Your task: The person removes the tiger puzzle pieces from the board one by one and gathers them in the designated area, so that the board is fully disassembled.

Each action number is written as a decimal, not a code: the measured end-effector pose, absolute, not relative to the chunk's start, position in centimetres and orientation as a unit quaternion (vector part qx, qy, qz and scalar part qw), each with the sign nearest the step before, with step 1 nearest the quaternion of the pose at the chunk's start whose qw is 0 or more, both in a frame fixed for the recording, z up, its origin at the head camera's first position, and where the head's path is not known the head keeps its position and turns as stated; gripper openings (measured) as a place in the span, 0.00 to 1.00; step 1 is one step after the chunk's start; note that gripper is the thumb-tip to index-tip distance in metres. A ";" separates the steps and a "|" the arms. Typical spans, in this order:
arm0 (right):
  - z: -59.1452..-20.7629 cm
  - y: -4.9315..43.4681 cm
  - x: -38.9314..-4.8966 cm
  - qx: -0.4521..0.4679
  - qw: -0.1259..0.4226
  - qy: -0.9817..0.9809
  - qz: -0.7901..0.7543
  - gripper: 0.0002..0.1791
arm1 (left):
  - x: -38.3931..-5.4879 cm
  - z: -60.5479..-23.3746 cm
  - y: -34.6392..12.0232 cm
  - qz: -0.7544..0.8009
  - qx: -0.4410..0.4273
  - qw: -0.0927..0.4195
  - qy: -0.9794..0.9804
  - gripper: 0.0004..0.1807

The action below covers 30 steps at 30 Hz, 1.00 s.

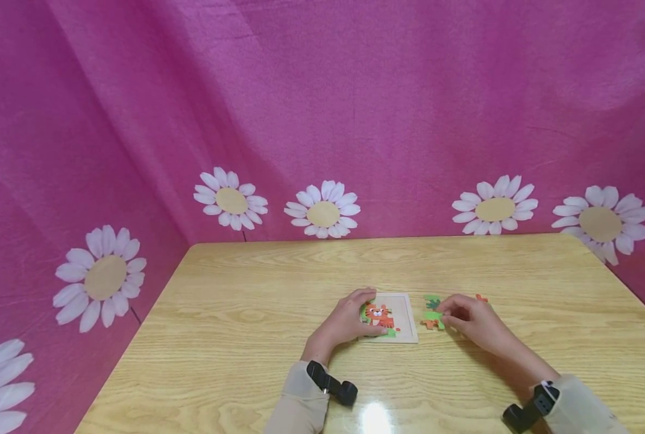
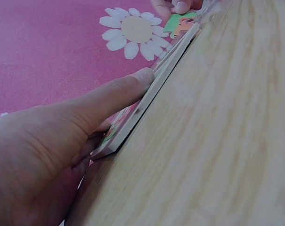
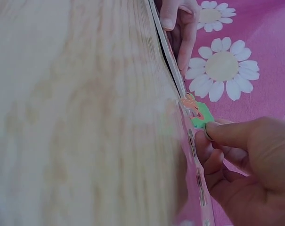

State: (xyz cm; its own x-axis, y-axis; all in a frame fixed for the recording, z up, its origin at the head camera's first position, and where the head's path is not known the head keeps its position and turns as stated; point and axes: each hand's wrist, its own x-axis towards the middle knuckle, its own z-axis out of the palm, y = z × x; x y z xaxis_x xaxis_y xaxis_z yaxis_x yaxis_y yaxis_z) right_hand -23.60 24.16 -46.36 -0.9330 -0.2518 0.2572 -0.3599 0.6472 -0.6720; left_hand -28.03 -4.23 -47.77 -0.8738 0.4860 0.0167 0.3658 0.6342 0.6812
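A square wooden puzzle board [image 1: 412, 325] with a pale rim lies on the table, a partly filled picture of an orange cat-like animal [image 1: 379, 314] at its left side. My left hand [image 1: 346, 319] holds the board by its left part, thumb along the near edge and fingers at the far edge. To the right of the board, my right hand [image 1: 477, 322] pinches a green and orange puzzle piece [image 3: 203, 115] between thumb and fingers. This piece is tilted up off the table in the right wrist view. Part of the picture is hidden under my left hand.
A green puzzle piece [image 1: 432, 299] with a dark green shape lies just beyond the pinched one. Farther right, an orange piece [image 1: 481, 298] shows behind my right hand. The wooden table [image 1: 235, 313] meets a pink flowered cloth [image 1: 398, 150] at its back edge.
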 end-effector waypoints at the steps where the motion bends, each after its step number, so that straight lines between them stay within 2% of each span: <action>1: -46.4 24.2 -23.6 0.170 0.071 -0.904 0.386 0.06 | -28.0 -47.8 -4.2 0.356 0.237 0.085 0.900 0.45; 10: -46.7 25.0 -23.3 0.183 0.082 -0.898 0.391 0.07 | -27.9 -47.5 -4.2 0.351 0.240 0.081 0.902 0.45; 18: -46.6 25.2 -23.3 0.165 0.059 -0.902 0.395 0.07 | -28.0 -47.5 -4.2 0.351 0.234 0.085 0.903 0.44; 30: -46.6 25.2 -23.3 0.156 0.068 -0.915 0.365 0.08 | -28.1 -47.6 -4.1 0.353 0.235 0.089 0.901 0.45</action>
State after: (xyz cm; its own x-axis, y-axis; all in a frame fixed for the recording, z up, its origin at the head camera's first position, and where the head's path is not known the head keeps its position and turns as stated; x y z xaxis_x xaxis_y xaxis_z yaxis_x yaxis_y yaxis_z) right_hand -23.27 25.23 -46.57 -0.9422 -0.2355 0.2383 -0.3348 0.6848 -0.6472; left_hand -28.08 -4.15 -47.65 -0.8740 0.4859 0.0061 0.3611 0.6410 0.6773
